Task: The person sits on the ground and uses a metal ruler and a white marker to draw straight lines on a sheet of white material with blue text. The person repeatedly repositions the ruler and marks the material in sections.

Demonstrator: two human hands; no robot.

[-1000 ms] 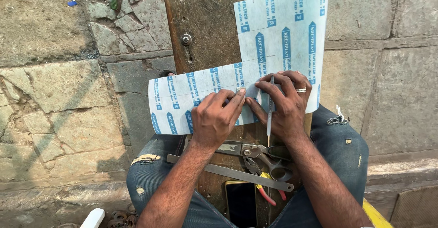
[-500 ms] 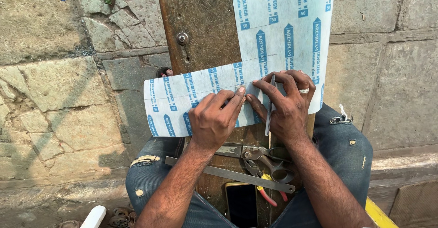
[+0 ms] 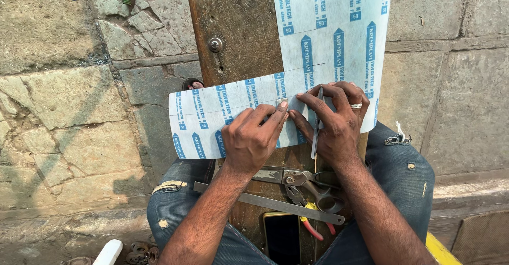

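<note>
Head view. The left hand (image 3: 253,137) lay palm down on a white, blue-printed insulating sheet (image 3: 318,63), its curled fingers pressing the sheet flat against a dark wooden plank (image 3: 238,31); it grasped nothing. Just beside it, fingertips nearly touching, the right hand (image 3: 334,122) was closed around a slim pen-like marking tool (image 3: 316,122), held upright with its tip on the sheet beside a thin drawn line. The L-shaped sheet extended away from the grip toward the far end of the plank and sideways beyond the left hand. Nearer the body than both hands, on the plank across the lap, lay scissors (image 3: 297,179), a steel ruler (image 3: 265,201), pliers with coloured handles (image 3: 313,222) and a dark phone (image 3: 282,238).
</note>
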